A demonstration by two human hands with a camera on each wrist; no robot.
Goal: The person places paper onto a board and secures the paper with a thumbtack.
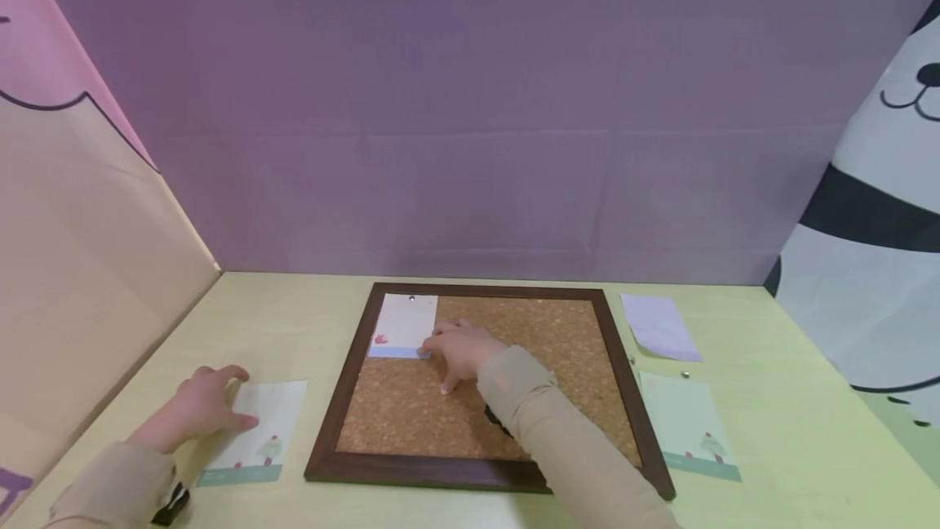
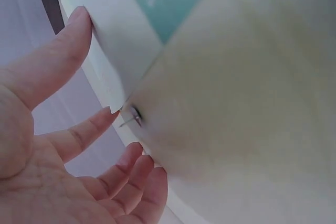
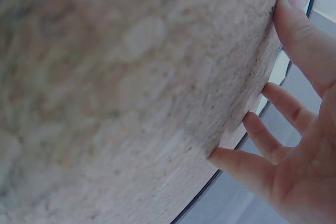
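My left hand (image 1: 198, 402) reaches over the left edge of a note sheet (image 1: 277, 406) with a green band and a printed tree, thumb and index finger spread apart. In the left wrist view a metal thumbtack (image 2: 136, 116) lies on the table just off the sheet's corner, close to the fingertips. On the cork board (image 1: 514, 325), my right hand (image 1: 463, 349) has its fingers spread, fingertips against the cork in the right wrist view. Beside them is a white note (image 1: 404, 323) with a blue band, at the board's upper left; a thumbtack (image 1: 412, 298) sits at its top.
A dark wooden frame (image 1: 433, 472) borders the board. Right of it lie a lilac sheet (image 1: 661, 326) and a pale green note sheet (image 1: 686, 419), with small tacks (image 1: 686, 375) near them. A purple cloth wall (image 1: 470, 121) stands behind the table.
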